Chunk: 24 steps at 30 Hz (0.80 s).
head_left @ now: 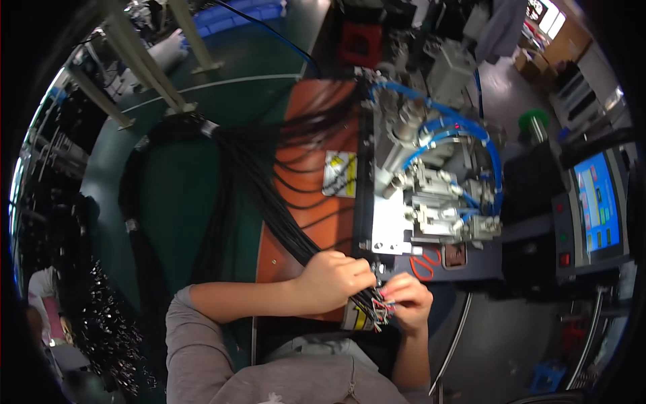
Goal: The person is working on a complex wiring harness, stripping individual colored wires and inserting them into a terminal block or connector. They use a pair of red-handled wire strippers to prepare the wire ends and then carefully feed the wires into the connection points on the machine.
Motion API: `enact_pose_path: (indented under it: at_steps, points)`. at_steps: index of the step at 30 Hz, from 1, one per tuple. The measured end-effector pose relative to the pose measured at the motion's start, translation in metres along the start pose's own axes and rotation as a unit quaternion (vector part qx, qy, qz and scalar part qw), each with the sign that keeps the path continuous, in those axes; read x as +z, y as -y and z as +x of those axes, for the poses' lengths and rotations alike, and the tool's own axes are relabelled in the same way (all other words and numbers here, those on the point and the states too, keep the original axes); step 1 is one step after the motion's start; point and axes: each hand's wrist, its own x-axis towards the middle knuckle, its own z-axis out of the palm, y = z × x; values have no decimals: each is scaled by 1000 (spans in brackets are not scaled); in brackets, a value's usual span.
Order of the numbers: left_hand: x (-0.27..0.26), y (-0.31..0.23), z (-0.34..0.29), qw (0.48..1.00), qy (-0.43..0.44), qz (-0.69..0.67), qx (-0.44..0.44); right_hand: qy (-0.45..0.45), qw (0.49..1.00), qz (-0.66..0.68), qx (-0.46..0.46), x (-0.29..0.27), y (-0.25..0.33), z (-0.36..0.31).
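Note:
My left hand (334,277) is closed around a thick bundle of black cables (282,219). Past its fingers the cable ends (381,311) fan out into thin red, white and dark wires. At those ends my right hand (410,301) has its thumb and fingers pinched together on some of the wires; exactly how many is too small to tell. From my left hand the bundle runs up and left across the brown work board (306,202), then loops down at the far left, tied with pale bands. Several single cables spread over the board toward the machine.
A machine with metal clamps (437,209) and blue air tubes (494,161) stands right of the board. Orange-handled scissors (425,264) lie at its near edge. To the right is a touch screen (597,202). More dark cables (101,330) hang at lower left, near another person (50,310).

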Motion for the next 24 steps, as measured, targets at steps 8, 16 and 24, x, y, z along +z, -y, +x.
enact_pose_path:
  at_steps: [8,16,24]
  points:
    - [-10,-6,-2,990,-130,-41,36,-161,985,45,38,13,-8,-4]
    - [-3,-3,-13,995,-76,1,58,-144,983,-59,99,29,18,5]
    - [1,17,-19,989,-112,-49,82,-183,971,39,149,32,35,13]
